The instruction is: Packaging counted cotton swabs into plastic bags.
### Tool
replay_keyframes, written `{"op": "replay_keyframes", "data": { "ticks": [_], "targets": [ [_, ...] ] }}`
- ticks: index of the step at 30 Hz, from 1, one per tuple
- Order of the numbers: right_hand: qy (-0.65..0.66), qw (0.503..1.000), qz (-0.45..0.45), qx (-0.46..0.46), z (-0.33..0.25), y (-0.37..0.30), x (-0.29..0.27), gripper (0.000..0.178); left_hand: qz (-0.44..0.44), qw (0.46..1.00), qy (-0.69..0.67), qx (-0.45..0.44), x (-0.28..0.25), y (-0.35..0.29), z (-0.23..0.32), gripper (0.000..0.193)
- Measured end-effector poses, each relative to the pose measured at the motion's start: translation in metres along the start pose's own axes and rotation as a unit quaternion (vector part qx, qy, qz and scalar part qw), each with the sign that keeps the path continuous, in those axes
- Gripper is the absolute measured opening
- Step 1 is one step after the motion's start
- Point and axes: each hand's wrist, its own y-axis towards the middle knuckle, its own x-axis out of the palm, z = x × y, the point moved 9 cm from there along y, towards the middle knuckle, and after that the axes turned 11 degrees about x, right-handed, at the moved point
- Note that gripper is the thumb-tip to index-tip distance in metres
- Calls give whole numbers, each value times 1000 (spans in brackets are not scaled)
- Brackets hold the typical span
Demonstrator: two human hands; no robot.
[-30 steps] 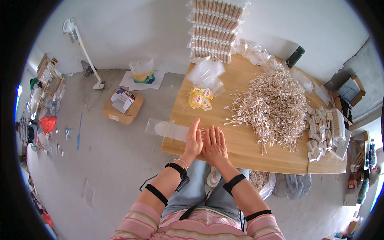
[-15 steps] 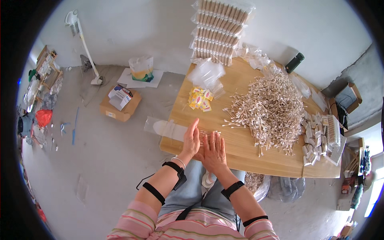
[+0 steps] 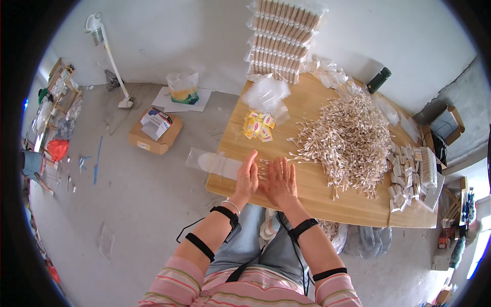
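Observation:
Near the table's front edge, a small row of cotton swabs [image 3: 263,168] lies between my two hands, partly covered by them. My left hand [image 3: 247,176] stands on its edge along the left end of the swabs, fingers straight and together. Over the right part of the row, my right hand [image 3: 281,184] lies palm down with its fingers stretched out and slightly apart. Left of my left hand is a white card strip in clear plastic [image 3: 221,166]. A large heap of loose cotton swabs [image 3: 353,143] covers the table's right half.
Small yellow-and-white packets [image 3: 258,126] and clear bags [image 3: 267,94] lie farther back on the table [image 3: 240,153]. Stacked swab packs [image 3: 284,41] stand behind them. Right are a green bottle [image 3: 378,80] and smaller packs [image 3: 409,174]. A cardboard box [image 3: 153,137] sits on the floor.
My right hand has shifted to the right and slightly away from me, widening the gap between my hands. My left hand stays nearly in place. A person's limb shows at the far left.

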Motion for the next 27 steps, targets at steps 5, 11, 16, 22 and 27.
{"op": "replay_keyframes", "data": {
  "ticks": [5,11,16,22,27],
  "targets": [
    [63,996,51,-23,3,-3,-16,82,6,1000,21,-1,-3,1,8,35],
    [180,983,18,-14,-4,-2,-22,76,6,1000,20,-15,-7,1,5,34],
    [452,857,230,86,52,-15,-29,56,-2,999,-10,-44,-5,2,5,34],
    [572,792,200,79,34,-3,-6,48,-21,998,-36,-38,0,2,-2,35],
    [665,717,185,102,30,3,3,43,-56,995,-48,-67,2,-1,-10,39]
  ]
}}
